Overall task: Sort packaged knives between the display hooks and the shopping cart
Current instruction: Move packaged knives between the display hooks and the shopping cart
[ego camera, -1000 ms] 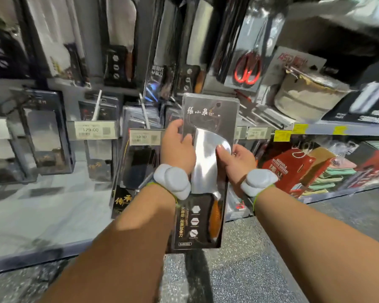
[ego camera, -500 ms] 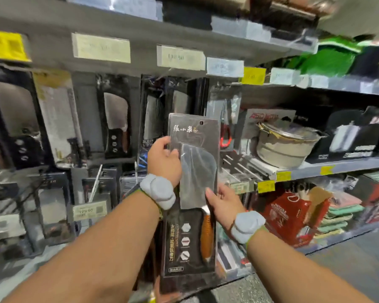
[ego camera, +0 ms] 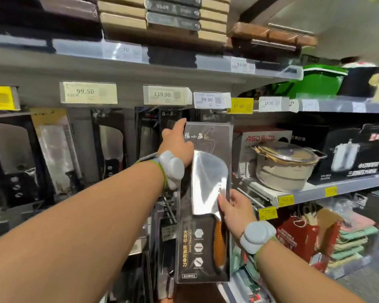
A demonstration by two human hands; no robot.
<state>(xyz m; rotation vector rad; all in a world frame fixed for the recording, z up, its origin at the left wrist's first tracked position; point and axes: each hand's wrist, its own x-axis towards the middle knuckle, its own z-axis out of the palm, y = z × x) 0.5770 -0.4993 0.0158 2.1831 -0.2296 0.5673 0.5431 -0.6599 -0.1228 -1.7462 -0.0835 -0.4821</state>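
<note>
I hold a packaged cleaver [ego camera: 206, 193] upright in front of the knife display: clear blister, dark card, steel blade, orange-brown handle. My right hand [ego camera: 234, 206] grips its right edge at mid height, thumb on the front. My left hand [ego camera: 177, 141] is at the pack's upper left corner, forefinger stretched up toward the hanging packs; whether it grips the pack is hidden. More packaged knives [ego camera: 109, 145] hang in a row on display hooks behind, under price tags [ego camera: 88, 92]. The hooks themselves are hidden. No shopping cart is in view.
Wooden boards and boxes are stacked on the top shelf [ego camera: 162, 57]. To the right a shelf [ego camera: 304, 191] carries a lidded pot [ego camera: 284, 167] and boxed cookware [ego camera: 354, 154]. Lower right are red packs and stacked cloths [ego camera: 357, 237]. More knife packs hang low behind the cleaver.
The view tilted upward and both hands raised the cleaver pack from the lower row to the upper row of hanging knives. My left hand slid to the pack's top left corner.
</note>
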